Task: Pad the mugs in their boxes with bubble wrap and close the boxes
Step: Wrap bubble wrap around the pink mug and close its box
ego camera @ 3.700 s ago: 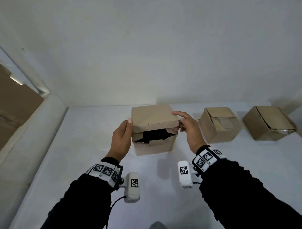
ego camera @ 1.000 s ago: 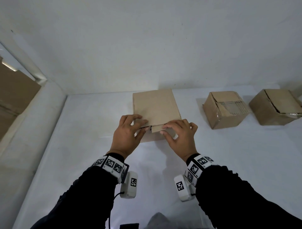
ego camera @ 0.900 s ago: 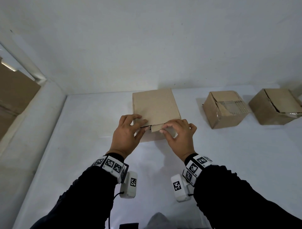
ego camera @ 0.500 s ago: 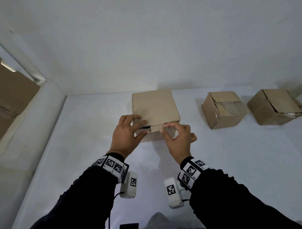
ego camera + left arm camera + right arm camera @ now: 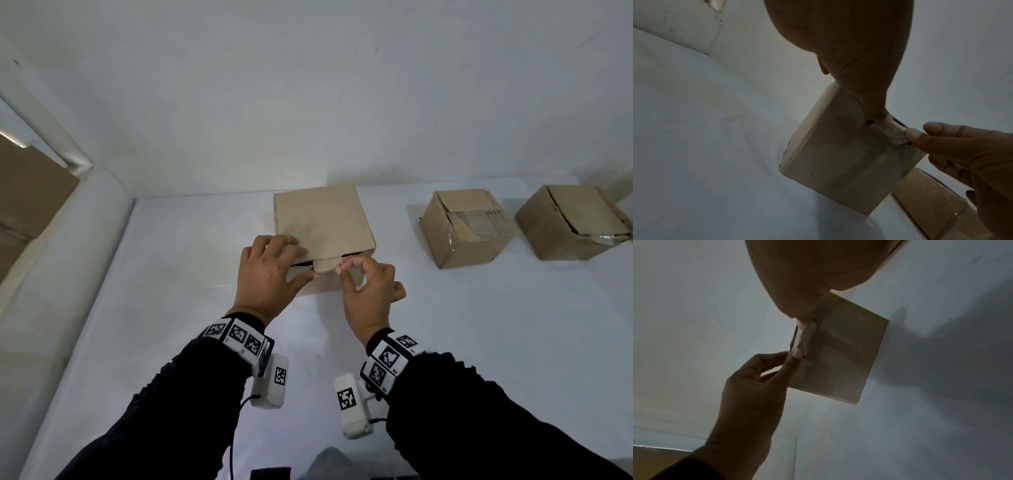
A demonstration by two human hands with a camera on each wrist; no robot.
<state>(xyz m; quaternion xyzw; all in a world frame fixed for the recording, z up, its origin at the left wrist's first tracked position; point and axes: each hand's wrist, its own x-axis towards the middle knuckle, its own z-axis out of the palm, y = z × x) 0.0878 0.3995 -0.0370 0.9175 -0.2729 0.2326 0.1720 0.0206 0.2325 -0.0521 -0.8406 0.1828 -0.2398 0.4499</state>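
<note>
A plain cardboard box (image 5: 322, 226) stands on the white table (image 5: 171, 308) with its lid folded down. A dark slit shows under the lid's front edge. Whatever is inside is hidden. A small tab (image 5: 328, 264) sticks out at the front. My left hand (image 5: 270, 274) lies over the lid's near left corner, and its thumb touches the tab's left end (image 5: 888, 131). My right hand (image 5: 368, 287) is curled, and its fingertips pinch the tab's right end (image 5: 804, 335). Both wrist views show the box front (image 5: 838, 154) (image 5: 838, 356) with the tab between the two hands.
Two other brown boxes (image 5: 462, 229) (image 5: 575, 222) with clear tape on top stand to the right, near the back wall. A white ledge (image 5: 51, 274) runs along the left, with a cardboard sheet (image 5: 24, 205) beyond it.
The lid, held up 3.7 s ago, now lies down. In the last second my right hand slid back off the lid, curling onto the tab. My left hand has stayed put.
</note>
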